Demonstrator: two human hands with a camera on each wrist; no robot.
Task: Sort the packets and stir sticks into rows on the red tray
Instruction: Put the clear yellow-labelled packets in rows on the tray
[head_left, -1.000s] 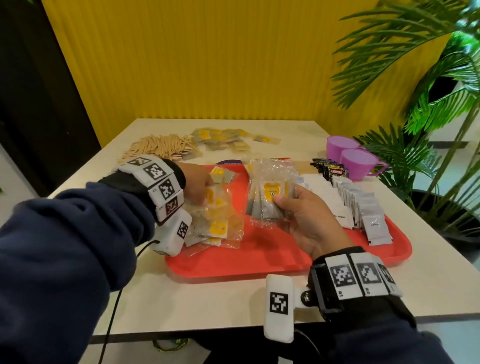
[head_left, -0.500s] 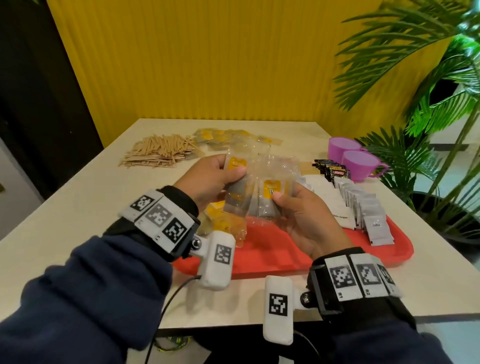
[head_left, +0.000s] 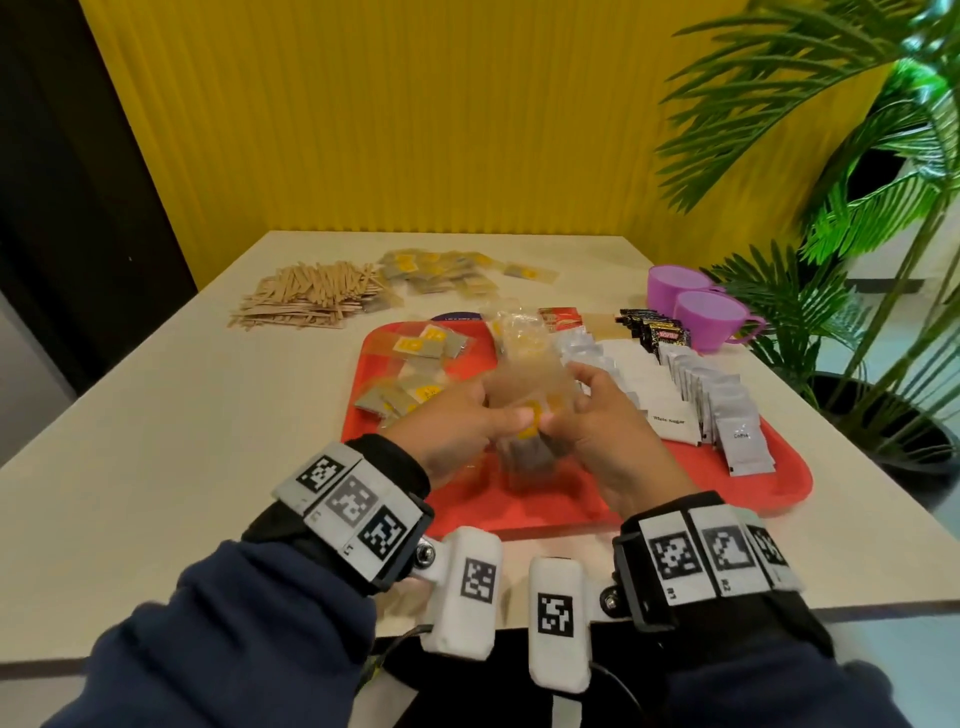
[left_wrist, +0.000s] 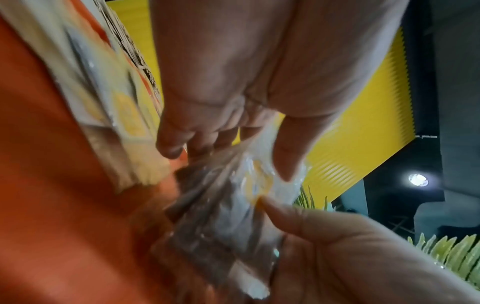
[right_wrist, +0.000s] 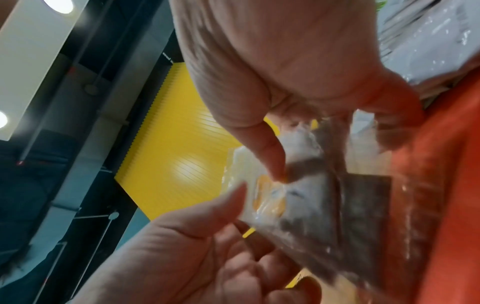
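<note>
Both hands meet over the middle of the red tray (head_left: 571, 501) and grip one stack of clear tea packets with yellow labels (head_left: 524, 457). My left hand (head_left: 493, 418) holds the stack's left side, thumb on top. My right hand (head_left: 563, 410) holds its right side. In the left wrist view the left thumb (left_wrist: 285, 160) presses on the stack (left_wrist: 228, 205), blurred. In the right wrist view the right thumb (right_wrist: 267, 158) pinches the same stack (right_wrist: 324, 205). Loose tea packets (head_left: 410, 389) lie on the tray's left. Wooden stir sticks (head_left: 311, 296) are piled on the table, far left.
White sugar packets (head_left: 654, 400) and coffee sachets (head_left: 727, 415) stand in rows on the tray's right, with black packets (head_left: 654, 332) behind them. More tea packets (head_left: 441, 270) lie on the far table. Two purple cups (head_left: 711, 317) and a plant (head_left: 831, 312) are on the right.
My left hand lifted a tea packet from the tray's left pile and brought it to the stack in my right hand. Both hands now hold the stack, lower over the tray.
</note>
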